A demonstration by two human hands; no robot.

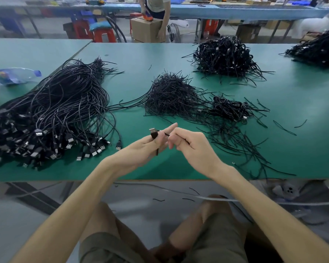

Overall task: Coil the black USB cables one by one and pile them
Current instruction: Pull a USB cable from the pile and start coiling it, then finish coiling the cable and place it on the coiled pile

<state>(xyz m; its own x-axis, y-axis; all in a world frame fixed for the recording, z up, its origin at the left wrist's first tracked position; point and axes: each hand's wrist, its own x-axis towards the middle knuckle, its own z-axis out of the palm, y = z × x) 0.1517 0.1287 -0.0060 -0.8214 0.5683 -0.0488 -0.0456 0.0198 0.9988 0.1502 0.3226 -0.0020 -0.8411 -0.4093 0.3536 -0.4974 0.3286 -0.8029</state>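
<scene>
Uncoiled black USB cable heap (51, 114) left on green table (292, 95); black tie-wire pile (171, 93) centre; small coiled-cable pile (230, 108) just right; larger coiled-cable pile (224, 56) far right.

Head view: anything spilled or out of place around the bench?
Yes. A few black ties lie on the floor below the table edge, and more stray ties are scattered at its right. A bottle lies on its side far left.

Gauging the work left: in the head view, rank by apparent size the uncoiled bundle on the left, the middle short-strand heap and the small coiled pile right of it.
1. uncoiled bundle: clearly largest, though also nearest the camera.
2. short-strand heap.
3. coiled pile: smallest.
</scene>
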